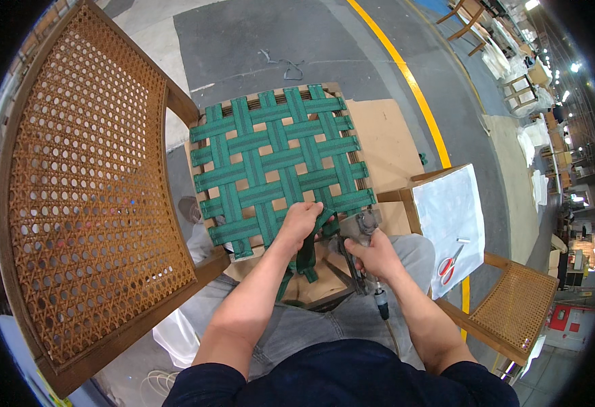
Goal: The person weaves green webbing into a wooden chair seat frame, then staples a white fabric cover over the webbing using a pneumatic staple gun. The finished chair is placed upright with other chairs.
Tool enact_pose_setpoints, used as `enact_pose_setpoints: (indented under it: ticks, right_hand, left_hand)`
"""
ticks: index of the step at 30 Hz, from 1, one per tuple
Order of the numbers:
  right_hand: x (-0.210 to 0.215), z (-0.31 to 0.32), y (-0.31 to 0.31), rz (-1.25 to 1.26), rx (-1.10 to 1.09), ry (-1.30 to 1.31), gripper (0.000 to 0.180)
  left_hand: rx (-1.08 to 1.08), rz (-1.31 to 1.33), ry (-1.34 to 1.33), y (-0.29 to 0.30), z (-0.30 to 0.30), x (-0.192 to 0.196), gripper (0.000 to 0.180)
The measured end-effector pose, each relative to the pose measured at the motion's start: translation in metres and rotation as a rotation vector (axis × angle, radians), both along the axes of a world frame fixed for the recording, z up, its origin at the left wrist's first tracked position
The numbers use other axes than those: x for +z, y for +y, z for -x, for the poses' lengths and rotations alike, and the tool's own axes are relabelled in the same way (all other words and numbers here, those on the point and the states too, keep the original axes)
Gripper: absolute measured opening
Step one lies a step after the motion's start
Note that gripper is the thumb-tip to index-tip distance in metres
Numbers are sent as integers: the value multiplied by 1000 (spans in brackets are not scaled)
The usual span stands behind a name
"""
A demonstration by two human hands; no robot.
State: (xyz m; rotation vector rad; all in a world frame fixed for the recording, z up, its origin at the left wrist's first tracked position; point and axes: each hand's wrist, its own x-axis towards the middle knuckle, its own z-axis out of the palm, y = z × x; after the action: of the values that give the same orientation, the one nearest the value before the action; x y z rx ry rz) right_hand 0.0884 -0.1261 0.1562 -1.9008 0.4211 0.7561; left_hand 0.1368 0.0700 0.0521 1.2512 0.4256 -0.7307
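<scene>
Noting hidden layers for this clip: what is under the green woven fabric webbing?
Light-brown material, possibly cardboard, shows through gaps in the green woven fabric webbing; a brown wooden frame shows past its edges. What the webbing itself covers cannot be seen.

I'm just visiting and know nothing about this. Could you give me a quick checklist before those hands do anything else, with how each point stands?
1. Left hand holding the loose green strap: ok, pinched at the woven seat's near edge.
2. Right hand gripping the metal tool: ok.
3. Hose coupling fitted at the tool's lower end: ok, it appears attached.
4. Left fingertips clear of the tool's nose: cannot tell, that spot is hidden.
5. Scissors off the seat: ok, lying on the white sheet to the right.
6. Loose strap tail tucked away: not ok, it hangs down.
</scene>
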Motion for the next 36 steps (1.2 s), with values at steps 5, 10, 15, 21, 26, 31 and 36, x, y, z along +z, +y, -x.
enact_pose_setpoints:
  ticks: [5, 10, 15, 21, 26, 31, 36]
  right_hand:
    - [-3, 6, -4, 46, 0, 17, 29]
    - [-9, 7, 1, -22, 9, 3, 31]
    - [-3, 11, 12, 5, 15, 0, 29]
    - [-1, 10, 7, -70, -11, -10, 28]
    - [57, 6, -53, -125, -223, -118, 27]
    - [106, -18, -179, 12, -551, -363, 38]
    - [69, -25, -303, -46, -771, -306, 52]
  left_hand:
    - [16, 29, 33, -4, -1, 6, 34]
    - [35, 83, 27, -3, -1, 5, 34]
    - [28, 63, 20, -2, -2, 8, 35]
    - [9, 97, -13, 4, -1, 6, 36]
    - [-115, 2, -68, 5, 3, 19, 34]
    - [-428, -447, -510, -6, 23, 18, 34]
    - [-356, -697, -690, -35, 57, 21, 33]
